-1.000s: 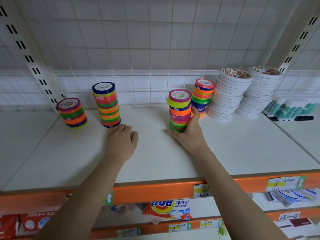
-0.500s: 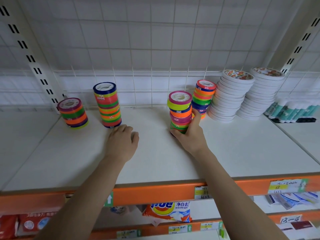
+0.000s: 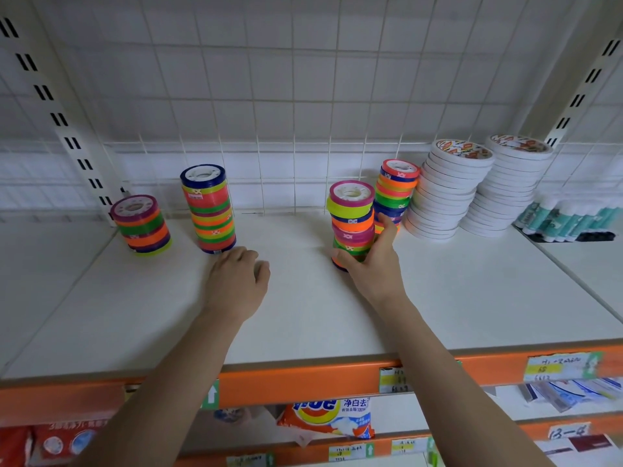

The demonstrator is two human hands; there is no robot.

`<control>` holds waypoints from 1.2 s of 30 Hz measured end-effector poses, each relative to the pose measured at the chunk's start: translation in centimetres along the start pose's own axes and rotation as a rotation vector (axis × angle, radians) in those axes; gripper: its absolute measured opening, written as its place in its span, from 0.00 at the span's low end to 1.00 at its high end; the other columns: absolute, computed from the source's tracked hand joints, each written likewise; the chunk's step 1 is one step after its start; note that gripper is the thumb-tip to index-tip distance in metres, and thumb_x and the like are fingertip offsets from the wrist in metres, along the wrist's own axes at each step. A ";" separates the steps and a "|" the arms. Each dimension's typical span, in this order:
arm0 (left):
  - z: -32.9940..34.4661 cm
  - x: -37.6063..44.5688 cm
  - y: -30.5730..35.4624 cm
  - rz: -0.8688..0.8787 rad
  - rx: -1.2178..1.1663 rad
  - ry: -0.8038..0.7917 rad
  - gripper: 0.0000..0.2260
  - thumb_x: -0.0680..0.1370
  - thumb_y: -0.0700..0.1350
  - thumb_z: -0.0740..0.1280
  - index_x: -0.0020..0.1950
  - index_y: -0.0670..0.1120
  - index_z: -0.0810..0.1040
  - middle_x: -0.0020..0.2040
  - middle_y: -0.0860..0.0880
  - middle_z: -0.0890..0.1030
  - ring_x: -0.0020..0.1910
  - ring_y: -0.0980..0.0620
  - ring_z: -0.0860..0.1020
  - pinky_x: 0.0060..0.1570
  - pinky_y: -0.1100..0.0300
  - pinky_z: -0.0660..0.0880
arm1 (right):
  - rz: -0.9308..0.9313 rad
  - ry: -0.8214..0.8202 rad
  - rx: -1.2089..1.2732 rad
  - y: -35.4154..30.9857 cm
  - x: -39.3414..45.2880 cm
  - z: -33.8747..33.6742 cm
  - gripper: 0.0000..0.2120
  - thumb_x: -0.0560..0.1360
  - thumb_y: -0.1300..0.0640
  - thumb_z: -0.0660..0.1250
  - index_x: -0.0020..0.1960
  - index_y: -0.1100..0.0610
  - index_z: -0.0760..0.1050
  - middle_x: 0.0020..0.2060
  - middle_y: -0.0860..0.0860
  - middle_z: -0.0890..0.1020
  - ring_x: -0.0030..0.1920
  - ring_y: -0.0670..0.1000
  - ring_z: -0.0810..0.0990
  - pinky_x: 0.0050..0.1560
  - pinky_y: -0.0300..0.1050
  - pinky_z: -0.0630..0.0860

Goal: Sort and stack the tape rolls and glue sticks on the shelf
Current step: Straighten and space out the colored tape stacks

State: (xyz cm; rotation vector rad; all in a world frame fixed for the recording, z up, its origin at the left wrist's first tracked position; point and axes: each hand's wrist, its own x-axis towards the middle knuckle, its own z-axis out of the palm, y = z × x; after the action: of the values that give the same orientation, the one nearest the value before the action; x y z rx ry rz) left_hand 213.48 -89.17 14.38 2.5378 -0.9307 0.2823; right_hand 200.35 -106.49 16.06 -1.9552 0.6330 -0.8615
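Several stacks of coloured tape rolls stand on the white shelf (image 3: 303, 315). My right hand (image 3: 372, 264) grips the lower part of the middle stack (image 3: 350, 217), thumb at its left base and fingers up its right side. Right behind it stands another coloured stack (image 3: 396, 190). My left hand (image 3: 237, 281) rests on the shelf with curled fingers, just in front of a tall coloured stack (image 3: 209, 207). A shorter stack (image 3: 141, 224) stands at the far left. Two leaning piles of white tape rolls (image 3: 448, 190) (image 3: 505, 183) stand at the right, with glue sticks (image 3: 569, 217) lying beyond them.
A wire grid backs the shelf. Slotted uprights (image 3: 67, 129) stand at both back corners. The orange front rail (image 3: 303, 382) carries price labels. Below it, a lower shelf holds a detergent bag (image 3: 330, 417) and other packets.
My right hand has slid the middle coloured stack a little away from me, toward the stack behind it, and its fingers reach higher on the rolls. My left hand has stayed put.
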 end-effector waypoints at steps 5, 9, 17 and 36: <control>0.0 0.0 0.1 -0.012 -0.004 0.002 0.13 0.79 0.46 0.60 0.54 0.38 0.77 0.54 0.43 0.79 0.55 0.43 0.74 0.57 0.53 0.68 | -0.008 -0.013 0.006 -0.2 -0.1 0.0 0.42 0.69 0.61 0.73 0.74 0.56 0.50 0.64 0.50 0.72 0.60 0.49 0.73 0.60 0.44 0.73; -0.1 0.0 0.1 -0.010 0.002 -0.005 0.13 0.79 0.46 0.59 0.56 0.39 0.77 0.56 0.44 0.78 0.56 0.43 0.73 0.58 0.54 0.67 | -0.016 0.047 -0.037 -0.2 0.3 0.7 0.46 0.63 0.49 0.76 0.73 0.57 0.54 0.65 0.53 0.69 0.64 0.53 0.71 0.62 0.55 0.73; 0.0 0.0 0.1 -0.011 -0.009 0.007 0.12 0.79 0.45 0.59 0.52 0.38 0.77 0.53 0.43 0.79 0.53 0.44 0.74 0.56 0.54 0.68 | 0.020 -0.044 0.048 -0.3 0.3 -0.2 0.40 0.70 0.63 0.72 0.73 0.56 0.50 0.59 0.45 0.70 0.57 0.46 0.73 0.55 0.37 0.70; -0.3 -0.1 0.2 -0.008 -0.021 0.011 0.13 0.78 0.45 0.60 0.49 0.36 0.78 0.50 0.41 0.79 0.51 0.41 0.74 0.54 0.52 0.69 | 0.119 -0.102 -0.093 0.1 1.1 -0.5 0.20 0.68 0.55 0.75 0.56 0.55 0.72 0.48 0.47 0.78 0.47 0.48 0.77 0.39 0.25 0.69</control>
State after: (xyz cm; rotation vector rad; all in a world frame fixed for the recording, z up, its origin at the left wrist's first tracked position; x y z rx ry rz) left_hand 213.23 -89.13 14.63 2.5175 -0.9151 0.2826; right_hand 200.63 -107.56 16.45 -2.0084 0.7321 -0.6661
